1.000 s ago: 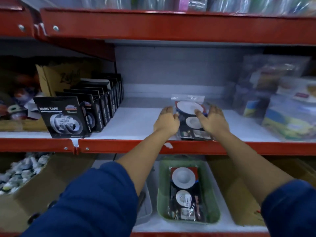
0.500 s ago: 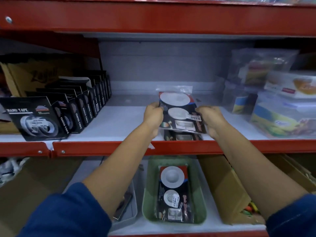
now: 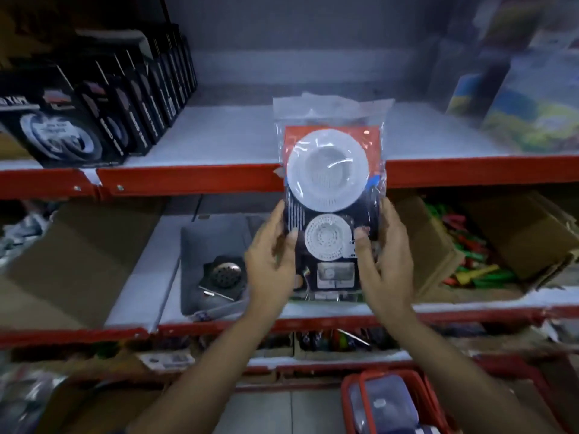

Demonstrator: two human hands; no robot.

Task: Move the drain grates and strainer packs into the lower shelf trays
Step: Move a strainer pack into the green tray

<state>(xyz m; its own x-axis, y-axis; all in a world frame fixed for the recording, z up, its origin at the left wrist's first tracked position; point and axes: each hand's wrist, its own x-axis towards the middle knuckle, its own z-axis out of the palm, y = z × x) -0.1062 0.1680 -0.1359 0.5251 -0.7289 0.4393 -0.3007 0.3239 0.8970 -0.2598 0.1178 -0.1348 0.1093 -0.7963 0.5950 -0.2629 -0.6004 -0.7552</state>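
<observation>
Both hands (image 3: 329, 264) grip the strainer pack's (image 3: 332, 195) side edges, clear of the shelf lip (image 3: 194, 180)

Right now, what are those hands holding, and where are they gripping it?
A strainer pack, held by both hands: left hand on its lower left edge, right hand on its lower right edge.

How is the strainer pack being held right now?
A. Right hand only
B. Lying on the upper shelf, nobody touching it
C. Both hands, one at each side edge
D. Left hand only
C: the left hand grips the left edge and the right hand the right edge of the strainer pack, which is held upright in front of the red shelf edge, off the shelf.
</observation>
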